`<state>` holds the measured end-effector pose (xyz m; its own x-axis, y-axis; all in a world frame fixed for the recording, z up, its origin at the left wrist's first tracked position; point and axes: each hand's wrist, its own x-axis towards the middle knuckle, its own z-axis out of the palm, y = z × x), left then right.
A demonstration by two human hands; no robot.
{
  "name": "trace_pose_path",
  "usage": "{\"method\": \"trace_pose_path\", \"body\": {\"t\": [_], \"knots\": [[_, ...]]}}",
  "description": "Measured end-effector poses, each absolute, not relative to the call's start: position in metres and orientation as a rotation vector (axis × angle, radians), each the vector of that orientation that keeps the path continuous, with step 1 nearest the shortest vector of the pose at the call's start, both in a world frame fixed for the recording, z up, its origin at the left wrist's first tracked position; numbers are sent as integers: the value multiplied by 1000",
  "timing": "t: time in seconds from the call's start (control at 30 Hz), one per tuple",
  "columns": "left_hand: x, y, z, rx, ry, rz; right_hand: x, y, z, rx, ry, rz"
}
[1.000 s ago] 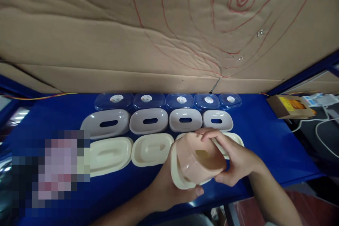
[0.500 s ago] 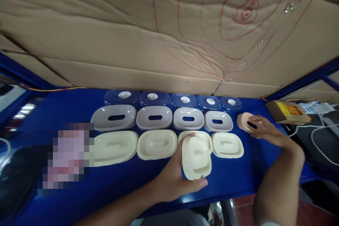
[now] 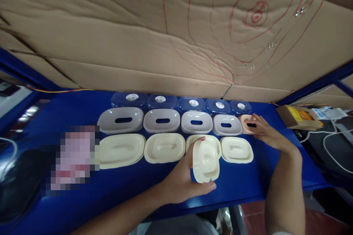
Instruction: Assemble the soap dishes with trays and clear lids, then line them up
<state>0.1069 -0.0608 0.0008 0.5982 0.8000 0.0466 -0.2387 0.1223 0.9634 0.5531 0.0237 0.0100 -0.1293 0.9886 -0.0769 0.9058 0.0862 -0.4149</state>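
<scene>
My left hand (image 3: 184, 176) grips a small cream dish (image 3: 206, 161), tilted above the blue table, its thumb below and a finger over the top. Behind it, a cream dish (image 3: 215, 142) is partly covered. With its fingers on the right side of a small pinkish slotted tray (image 3: 245, 120), my right hand (image 3: 261, 128) holds that tray at the right end of a row of grey slotted trays (image 3: 226, 131). Other cream dishes (image 3: 237, 149) lie in front of the grey ones. Clear lids (image 3: 217, 106) with round labels form the back row.
A pixelated pink object (image 3: 74, 158) lies at the left, beside a dark bag-like shape (image 3: 19, 183). Cardboard (image 3: 138, 36) stands behind the table (image 3: 234, 187). An open carton (image 3: 295, 117) and white cables (image 3: 328, 130) are at the right.
My right hand has moved left with the pinkish tray, which now sits against the last grey tray. My left hand still holds the cream dish, almost in the same place.
</scene>
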Motion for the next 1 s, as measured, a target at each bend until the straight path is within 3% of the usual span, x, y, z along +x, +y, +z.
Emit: {"method": "trace_pose_path", "body": {"t": [0.13, 0.27, 0.37, 0.53, 0.8, 1.0], "knots": [[109, -60, -3, 1226, 544, 859, 513, -10, 36, -1810, -2043, 668], [112, -57, -10, 1116, 501, 852, 431, -67, 51, -1391, -2088, 774], [112, -56, -11, 1071, 441, 847, 366, -92, 37, -1308, -2316, 793], [113, -61, -12, 1162, 419, 819, 315, -105, -2, -1325, -2142, 565], [114, -79, -19, 1354, 391, 598, 455, -118, -20, -1965, -1598, -193], [113, -76, -12, 1484, 420, 653, 533, -119, -54, -2226, -1636, -119]]}}
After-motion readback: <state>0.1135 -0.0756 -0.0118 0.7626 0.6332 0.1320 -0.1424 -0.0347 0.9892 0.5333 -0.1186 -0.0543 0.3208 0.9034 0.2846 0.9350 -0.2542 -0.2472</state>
